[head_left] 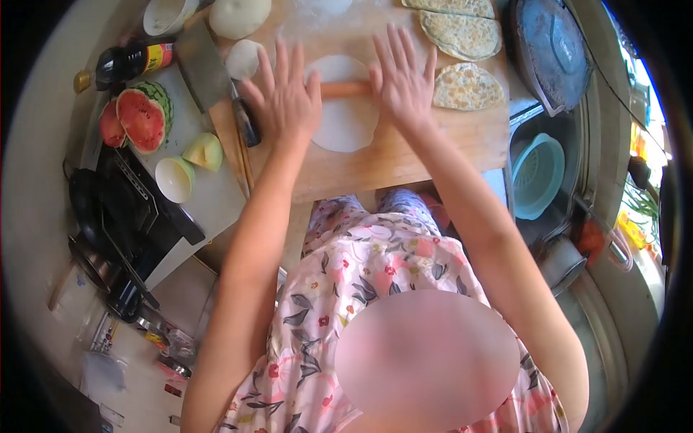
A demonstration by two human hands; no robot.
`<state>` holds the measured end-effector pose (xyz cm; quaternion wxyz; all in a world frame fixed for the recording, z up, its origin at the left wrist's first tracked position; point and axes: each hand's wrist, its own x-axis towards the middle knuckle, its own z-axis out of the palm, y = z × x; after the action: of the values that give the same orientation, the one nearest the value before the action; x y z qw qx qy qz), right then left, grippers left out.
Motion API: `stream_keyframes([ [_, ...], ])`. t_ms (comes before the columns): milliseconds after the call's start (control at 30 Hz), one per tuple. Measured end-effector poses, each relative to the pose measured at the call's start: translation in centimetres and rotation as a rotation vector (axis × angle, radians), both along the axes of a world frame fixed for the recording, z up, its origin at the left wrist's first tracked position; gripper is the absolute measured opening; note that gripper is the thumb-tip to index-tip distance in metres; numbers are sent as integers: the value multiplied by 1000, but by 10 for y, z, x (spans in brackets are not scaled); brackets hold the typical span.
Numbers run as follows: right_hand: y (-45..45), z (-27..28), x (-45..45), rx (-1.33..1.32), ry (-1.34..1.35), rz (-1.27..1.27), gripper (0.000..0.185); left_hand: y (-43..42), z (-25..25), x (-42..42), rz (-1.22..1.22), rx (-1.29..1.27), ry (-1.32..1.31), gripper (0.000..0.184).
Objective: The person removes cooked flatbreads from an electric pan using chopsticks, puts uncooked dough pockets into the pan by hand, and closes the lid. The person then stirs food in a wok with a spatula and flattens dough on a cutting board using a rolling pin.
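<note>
A wooden rolling pin (346,89) lies across a flat round of pale dough (345,124) on the wooden board (404,162). My left hand (285,94) rests over the pin's left end, palm down, with its fingers stretched out. Over the right end lies my right hand (404,81), also flat with fingers apart. The pin's ends are hidden under both hands. Beside my left hand are a small dough piece (243,59) and a cleaver with a dark handle (246,121). A browned flatbread (469,87) sits just right of my right hand.
More flatbreads (462,35) and a large dough ball (240,16) lie at the board's far side. To the left are cut watermelon (144,119), a dark bottle (130,63) and a bowl (175,180). A green basin (538,177) and round dark pan (552,54) are at right.
</note>
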<state>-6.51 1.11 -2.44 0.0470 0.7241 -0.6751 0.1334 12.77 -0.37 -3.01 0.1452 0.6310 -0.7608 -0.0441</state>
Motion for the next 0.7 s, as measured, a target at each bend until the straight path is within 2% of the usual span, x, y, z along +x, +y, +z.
stream_keyframes([
  [167, -98, 22, -3, -161, -90, -17, 57, -88, 8, -16, 88, -313, 132, 78],
  [267, -128, 22, -1, -202, -81, 75, 57, -119, 20, -17, 185, -409, 26, 76],
  [367, -120, 24, -10, -150, -79, 126, 58, -111, 32, -22, 189, -385, 61, 75],
  [433, -90, 20, -10, -67, -81, 120, 60, -87, 14, -8, 89, -253, 114, 80],
  [467, -72, 20, -10, 82, -191, 59, 65, -74, 3, -1, 38, -189, 141, 84],
  [533, -33, 4, -9, -32, -144, 70, 63, -35, 8, 0, 16, -67, 81, 86],
  [667, 32, 2, -16, 54, -168, 121, 61, 45, 11, 8, -10, 199, 117, 87],
  [700, 35, 8, -16, 58, -150, 121, 60, 40, 14, 5, 1, 121, 136, 86],
])
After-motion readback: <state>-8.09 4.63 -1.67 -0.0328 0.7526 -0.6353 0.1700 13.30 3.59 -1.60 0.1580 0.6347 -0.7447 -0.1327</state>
